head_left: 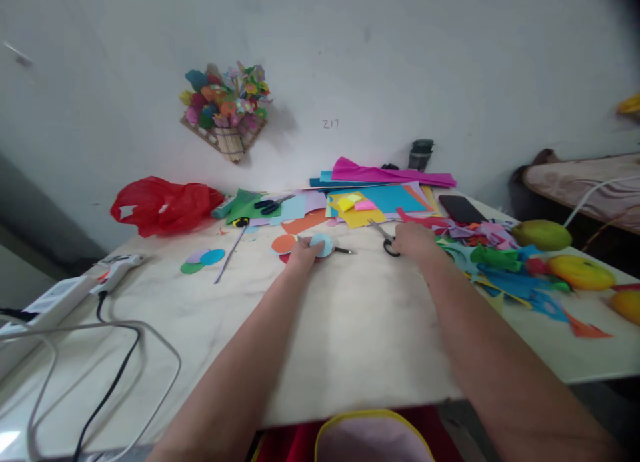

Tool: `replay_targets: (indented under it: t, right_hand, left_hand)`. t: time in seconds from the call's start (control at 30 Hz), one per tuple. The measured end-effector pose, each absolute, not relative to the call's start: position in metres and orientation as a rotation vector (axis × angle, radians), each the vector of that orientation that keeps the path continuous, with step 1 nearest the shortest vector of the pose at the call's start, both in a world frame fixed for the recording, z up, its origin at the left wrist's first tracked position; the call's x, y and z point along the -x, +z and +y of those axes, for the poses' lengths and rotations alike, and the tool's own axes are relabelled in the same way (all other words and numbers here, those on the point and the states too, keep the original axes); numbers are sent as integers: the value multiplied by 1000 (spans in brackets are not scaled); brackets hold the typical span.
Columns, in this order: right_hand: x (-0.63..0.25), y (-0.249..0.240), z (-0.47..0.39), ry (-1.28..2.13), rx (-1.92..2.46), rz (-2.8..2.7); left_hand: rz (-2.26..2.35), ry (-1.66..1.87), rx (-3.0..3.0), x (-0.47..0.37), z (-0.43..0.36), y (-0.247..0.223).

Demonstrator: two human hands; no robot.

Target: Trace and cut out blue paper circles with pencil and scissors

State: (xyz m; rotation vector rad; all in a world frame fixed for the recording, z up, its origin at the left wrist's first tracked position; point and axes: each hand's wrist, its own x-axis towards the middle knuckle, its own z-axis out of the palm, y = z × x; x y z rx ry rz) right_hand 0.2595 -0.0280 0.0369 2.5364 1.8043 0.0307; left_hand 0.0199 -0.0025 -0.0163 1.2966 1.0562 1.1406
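My left hand is closed on a light blue paper circle, above an orange circle and a red one partly hidden under the hand. A dark pen lies just right of the light blue circle. Beside the black-handled scissors, my right hand rests at the handle end; its fingers are partly hidden, and whether they grip the handle is unclear. Blue, green and lilac circles lie further left, near a thin purple strip.
Coloured sheets, dark scissors and a red plastic bag lie at the back. Paper scraps, a phone and mangoes are at the right. Cables and a power strip occupy the left.
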Motion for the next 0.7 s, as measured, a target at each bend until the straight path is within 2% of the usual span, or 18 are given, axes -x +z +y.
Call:
replay_targets:
  t: [0.37,0.7]
  right_hand:
    - [-253,39,-33,-45,-2420,1922]
    - [-265,39,-27,-6,-2562,1968]
  left_hand:
    - [853,1233,-1178,-17,-15,-12]
    - [750,1252,-1088,-17,-12,-12]
